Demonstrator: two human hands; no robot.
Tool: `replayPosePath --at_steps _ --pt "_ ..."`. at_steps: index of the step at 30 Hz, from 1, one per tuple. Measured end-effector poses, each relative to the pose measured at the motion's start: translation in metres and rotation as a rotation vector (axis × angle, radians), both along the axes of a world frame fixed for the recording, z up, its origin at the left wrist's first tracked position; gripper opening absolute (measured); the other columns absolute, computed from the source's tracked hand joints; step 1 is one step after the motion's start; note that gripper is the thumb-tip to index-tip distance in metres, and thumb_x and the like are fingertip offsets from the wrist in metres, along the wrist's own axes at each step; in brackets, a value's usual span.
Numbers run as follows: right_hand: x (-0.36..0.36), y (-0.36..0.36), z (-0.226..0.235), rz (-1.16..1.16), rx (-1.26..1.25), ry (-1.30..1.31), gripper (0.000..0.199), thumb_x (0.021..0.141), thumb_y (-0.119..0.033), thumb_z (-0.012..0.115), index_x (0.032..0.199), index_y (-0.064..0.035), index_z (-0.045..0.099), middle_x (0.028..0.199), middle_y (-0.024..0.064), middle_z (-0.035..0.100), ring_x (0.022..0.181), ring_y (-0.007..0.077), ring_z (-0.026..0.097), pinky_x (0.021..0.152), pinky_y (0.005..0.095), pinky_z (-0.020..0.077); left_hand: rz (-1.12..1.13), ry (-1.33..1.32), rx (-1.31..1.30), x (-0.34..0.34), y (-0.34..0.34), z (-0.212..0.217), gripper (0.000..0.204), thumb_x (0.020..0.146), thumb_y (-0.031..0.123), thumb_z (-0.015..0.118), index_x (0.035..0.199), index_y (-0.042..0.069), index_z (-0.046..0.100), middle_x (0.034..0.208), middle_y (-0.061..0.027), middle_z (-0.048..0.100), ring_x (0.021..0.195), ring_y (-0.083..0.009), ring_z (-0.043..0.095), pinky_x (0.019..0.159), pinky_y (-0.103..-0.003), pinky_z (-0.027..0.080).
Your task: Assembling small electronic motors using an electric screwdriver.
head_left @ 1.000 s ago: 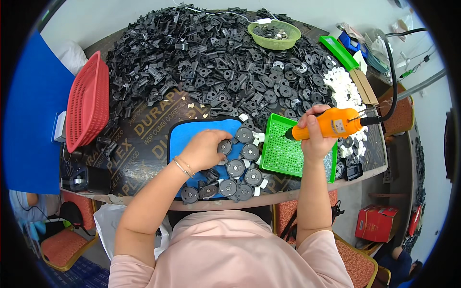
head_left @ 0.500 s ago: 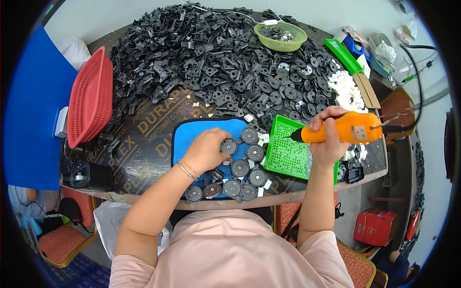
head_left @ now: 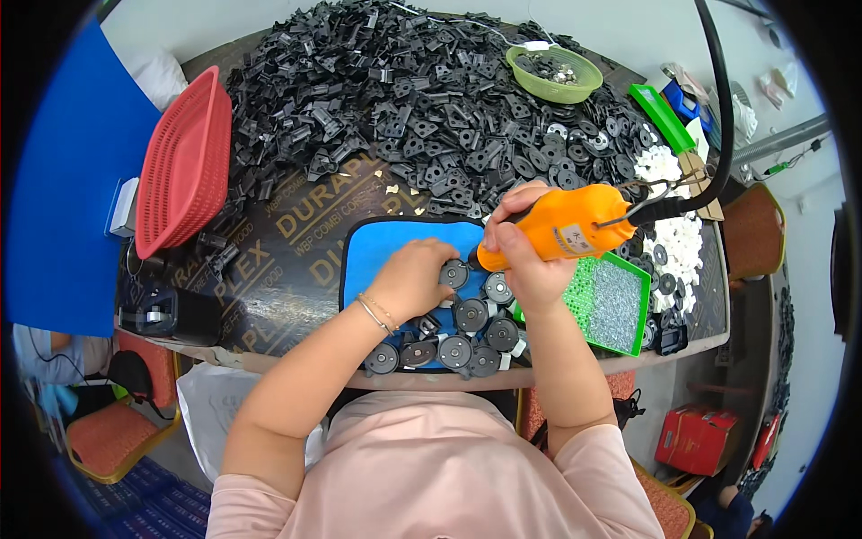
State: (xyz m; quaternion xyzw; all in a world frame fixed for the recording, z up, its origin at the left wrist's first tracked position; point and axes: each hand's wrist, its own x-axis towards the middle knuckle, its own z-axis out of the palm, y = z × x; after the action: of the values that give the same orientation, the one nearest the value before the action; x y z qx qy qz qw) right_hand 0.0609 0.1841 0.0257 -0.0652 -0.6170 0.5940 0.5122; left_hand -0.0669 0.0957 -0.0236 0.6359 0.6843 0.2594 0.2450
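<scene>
My left hand grips a round black plastic part at its edges over a blue mat. In my right hand is an orange electric screwdriver, its dark nose pointing down-left at that part; whether the bit touches it is hidden. Several similar assembled round parts lie close together on the mat's near right. To the right, partly behind my right forearm, sits a green tray with a perforated grid and many small silvery pieces.
A large heap of black plastic parts covers the table's far side. A yellow-green basket stands on it. White pieces are piled at the right, red baskets stand at the left, and a black tape dispenser sits near the front edge.
My right hand has carried the screwdriver left, from over the green tray to the round part in my left hand. My left hand keeps its hold. The whole view has shifted slightly.
</scene>
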Motion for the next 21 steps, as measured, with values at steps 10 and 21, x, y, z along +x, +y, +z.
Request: replayPosePath --at_steps 10,21 --pt "-0.010 -0.007 0.001 -0.013 -0.005 -0.081 0.025 0.072 0.005 0.064 0.092 -0.0007 0.050 0.084 0.0096 0.051 0.061 0.0148 0.054 0.054 0.0252 0.0467 -0.014 0.022 0.044 -0.001 0.001 0.001 0.041 0.059 0.008 0.077 0.097 0.002 0.063 0.096 -0.0138 0.061 0.092 -0.0326 0.058 0.082 -0.038 0.047" --pt "0.013 0.012 0.031 0.101 0.065 0.115 0.027 0.078 -0.007 0.065 0.098 -0.0008 0.049 0.090 0.0120 0.050 0.064 0.0170 0.055 0.059 0.0282 0.0477 0.000 0.005 -0.012 0.001 0.001 0.004 0.042 0.059 0.009 0.077 0.098 0.002 0.063 0.098 -0.0130 0.061 0.096 -0.0320 0.056 0.083 -0.038 0.047"
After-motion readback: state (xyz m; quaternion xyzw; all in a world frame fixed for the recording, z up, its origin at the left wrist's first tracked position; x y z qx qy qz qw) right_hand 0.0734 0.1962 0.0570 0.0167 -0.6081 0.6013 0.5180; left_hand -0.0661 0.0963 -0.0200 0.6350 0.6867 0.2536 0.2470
